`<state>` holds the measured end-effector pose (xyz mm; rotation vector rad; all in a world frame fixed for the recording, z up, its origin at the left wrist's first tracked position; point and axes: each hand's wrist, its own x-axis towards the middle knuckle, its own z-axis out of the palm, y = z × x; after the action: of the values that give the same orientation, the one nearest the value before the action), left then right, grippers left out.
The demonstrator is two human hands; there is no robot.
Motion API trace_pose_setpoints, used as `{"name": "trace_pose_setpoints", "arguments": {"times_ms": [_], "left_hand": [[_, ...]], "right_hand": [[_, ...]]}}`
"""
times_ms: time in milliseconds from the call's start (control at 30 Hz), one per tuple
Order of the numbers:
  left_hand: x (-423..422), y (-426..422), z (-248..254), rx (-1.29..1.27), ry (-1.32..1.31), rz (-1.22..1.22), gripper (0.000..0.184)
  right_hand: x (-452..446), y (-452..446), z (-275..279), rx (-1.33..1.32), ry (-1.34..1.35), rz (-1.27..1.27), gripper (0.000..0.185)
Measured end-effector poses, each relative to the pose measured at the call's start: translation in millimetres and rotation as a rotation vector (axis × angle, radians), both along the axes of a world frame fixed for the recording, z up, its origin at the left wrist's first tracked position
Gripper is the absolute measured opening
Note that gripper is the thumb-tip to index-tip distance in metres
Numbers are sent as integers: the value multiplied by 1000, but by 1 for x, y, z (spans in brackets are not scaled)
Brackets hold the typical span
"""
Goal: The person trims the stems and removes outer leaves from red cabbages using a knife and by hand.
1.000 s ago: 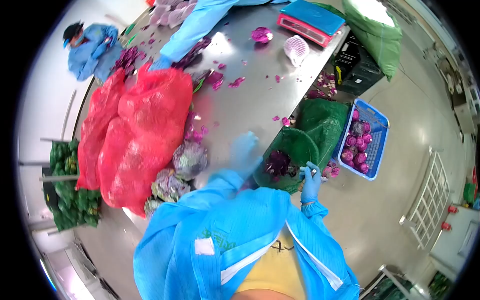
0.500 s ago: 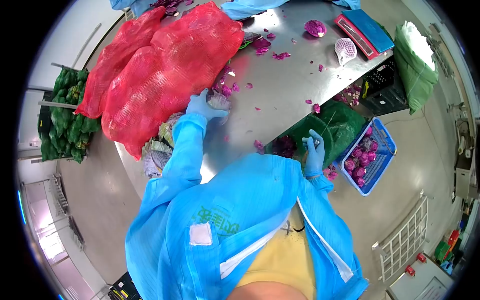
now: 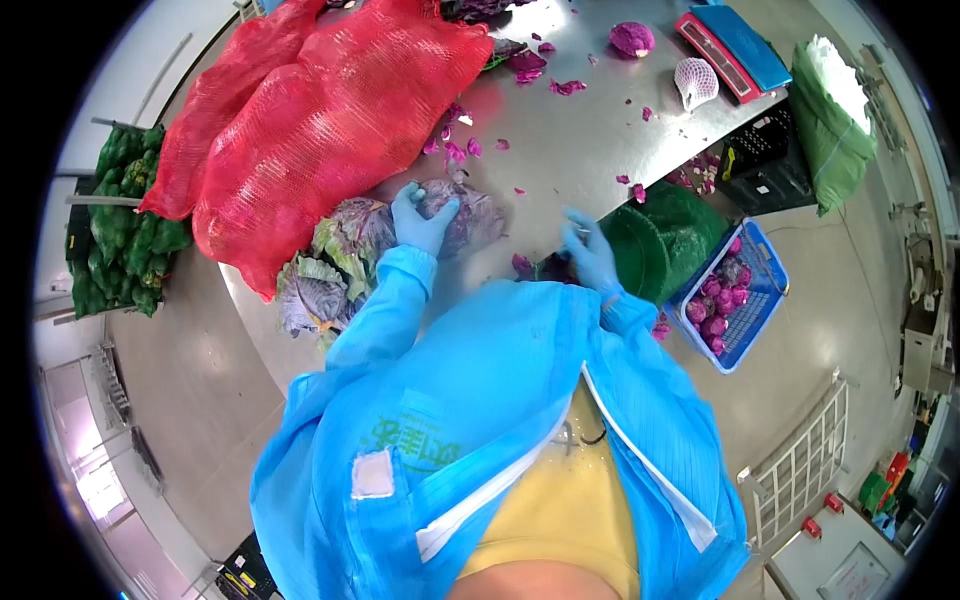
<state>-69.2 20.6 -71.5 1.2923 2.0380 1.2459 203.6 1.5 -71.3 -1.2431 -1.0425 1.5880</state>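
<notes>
Red cabbage: a large unpeeled head (image 3: 474,218) lies on the steel table (image 3: 560,110), near the wearer's side, its outline slightly blurred.
Left hand: the blue-gloved left hand (image 3: 424,222) touches the cabbage's left side, thumb and fingers spread apart over it; whether they grip firmly I cannot tell.
Right hand: the blue-gloved right hand (image 3: 592,250) is right of the cabbage, apart from it, fingers partly bent; something small shows at them, too small to identify, and I cannot tell how they close on it.
Beside the cabbage: more unpeeled heads (image 3: 312,294) sit to its left, along the table's edge.
Sacks: bulging red mesh sacks (image 3: 320,130) lie beyond those heads.
Tabletop: purple leaf scraps (image 3: 566,88) are scattered about; farther off are a peeled cabbage (image 3: 632,40), a white foam net (image 3: 696,83) and a red-and-blue box-like device (image 3: 730,55).
Right of the table: a green tub (image 3: 636,252), then a blue basket (image 3: 752,318) holding peeled purple heads (image 3: 718,302).
Farther right: a black crate (image 3: 768,165) and an upright green sack (image 3: 836,150) with white material on top.
</notes>
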Motion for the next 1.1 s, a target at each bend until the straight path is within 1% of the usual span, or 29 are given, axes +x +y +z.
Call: {"name": "trace_pose_setpoints", "arguments": {"times_ms": [33, 100, 133, 167, 200, 233, 267, 300, 367, 400, 433, 500, 533, 567, 600, 633, 667, 700, 733, 767, 800, 833, 867, 900, 967, 1000, 1033, 1067, 1100], "left_hand": [[4, -4, -4, -2, -1, -12, 72], [15, -17, -9, 185, -204, 3, 74], [20, -22, -12, 226, -165, 32, 74], [23, -24, -24, 366, -224, 95, 74], [18, -28, -39, 217, -76, 209, 74], [-22, -24, -111, -18, -294, 156, 76], [16, -32, -34, -134, -761, 331, 75], [17, -36, -21, -185, -769, 282, 81], [26, -37, 13, -248, -845, 204, 95], [28, -37, 12, -265, -838, 167, 95], [29, -36, 9, -188, -752, 36, 95], [31, -30, -2, -67, -570, -226, 93], [22, -24, -19, -108, -421, -319, 85], [1, -13, -48, -178, -192, -416, 77], [-18, -3, -74, -272, 39, -508, 70], [-16, 2, -63, -338, 159, -598, 63], [-10, 6, -53, -451, 153, -674, 54], [7, 9, -23, -563, 152, -753, 46], [21, 15, -5, -396, 45, -845, 46], [30, 18, 2, -230, -63, -930, 46], [34, 17, 0, -394, -164, -948, 45], [35, 24, -6, -400, -162, -956, 45], [37, 32, -17, -457, -10, -1049, 52], [38, 38, -28, -509, 145, -1137, 59], [40, 39, -38, -483, 23, -1118, 65], [41, 38, -38, -576, -60, -1070, 68], [48, 35, -25, -584, -50, -1027, 73], [54, 32, -11, -593, -42, -982, 78], [51, 36, -30, -541, 60, -1005, 78]], "right_hand": [[-12, 6, -2, 35, -6, 95, 42], [-36, 16, 4, -125, 10, 202, 52], [-47, 20, 0, -133, 117, 233, 55], [-57, 24, -9, -132, 221, 252, 58], [-69, 24, -21, -115, 311, 278, 59], [-79, 26, -29, -87, 402, 298, 60], [-80, 26, -8, -100, 285, 352, 63], [-81, 24, 13, -130, 170, 404, 66], [-84, 29, 3, 146, -18, 419, 76], [-87, 32, -17, 397, -273, 344, 82], [-85, 33, -23, 393, -274, 307, 82], [-81, 33, -32, 397, -208, 223, 89], [-74, 35, -35, 419, -285, 214, 85], [-68, 32, -28, 418, -285, 198, 85], [-59, 26, -11, 409, -412, 162, 83], [-52, 22, -2, 398, -539, 128, 81], [-46, 22, -6, 435, -597, 161, 78], [-43, 19, -5, 431, -597, 152, 78], [-40, 16, -2, 412, -596, 130, 74], [-39, 12, 1, 393, -592, 109, 71], [-39, 8, 2, 386, -587, 101, 71], [-38, 4, 3, 412, -611, 74, 62], [-35, 0, 5, 439, -638, 50, 53], [-31, -3, 14, 436, -639, 46, 53], [-25, -5, 34, 406, -790, -3, 36], [-25, -4, 31, 567, -770, -235, 25], [-19, 2, 31, 502, -850, -211, 24], [-13, 8, 31, 387, -801, -280, 27], [-7, 15, 33, 272, -751, -347, 30]]}}
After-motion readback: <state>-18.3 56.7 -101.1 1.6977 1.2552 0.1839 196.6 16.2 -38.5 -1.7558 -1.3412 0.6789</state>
